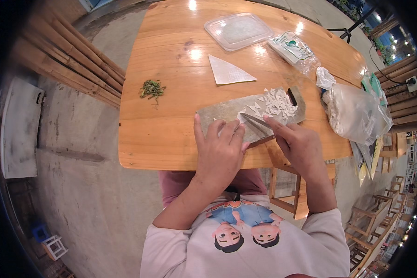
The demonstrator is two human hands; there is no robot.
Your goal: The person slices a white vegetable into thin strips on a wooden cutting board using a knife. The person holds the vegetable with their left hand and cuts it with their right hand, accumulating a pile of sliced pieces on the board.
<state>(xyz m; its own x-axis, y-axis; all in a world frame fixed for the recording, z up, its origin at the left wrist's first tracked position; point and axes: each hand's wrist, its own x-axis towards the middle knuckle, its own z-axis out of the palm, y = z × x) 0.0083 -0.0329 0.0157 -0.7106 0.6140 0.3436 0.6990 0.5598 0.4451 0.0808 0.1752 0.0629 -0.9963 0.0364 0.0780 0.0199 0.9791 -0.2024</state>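
My right hand (pixel 297 144) grips a knife (pixel 257 120), its blade pointing left over a grey board (pixel 226 107). Under the fingertips of my left hand (pixel 219 142), a small white piece (pixel 241 118) is pressed against the board, right at the blade's tip; most of it is hidden by the fingers. A pile of small white triangular pieces (pixel 279 104) covers the board's right part, beside a dark slot or handle (pixel 292 97). Beyond the board, a larger white triangular sheet (pixel 229 71) lies flat on the wooden table (pixel 173 132).
Green plant trimmings (pixel 152 89) lie at the left of the table. A clear plastic container or lid (pixel 238 31) and a printed plastic bag with white contents (pixel 293 48) are at the far side. A large clear plastic bag (pixel 356 111) rests at the right edge.
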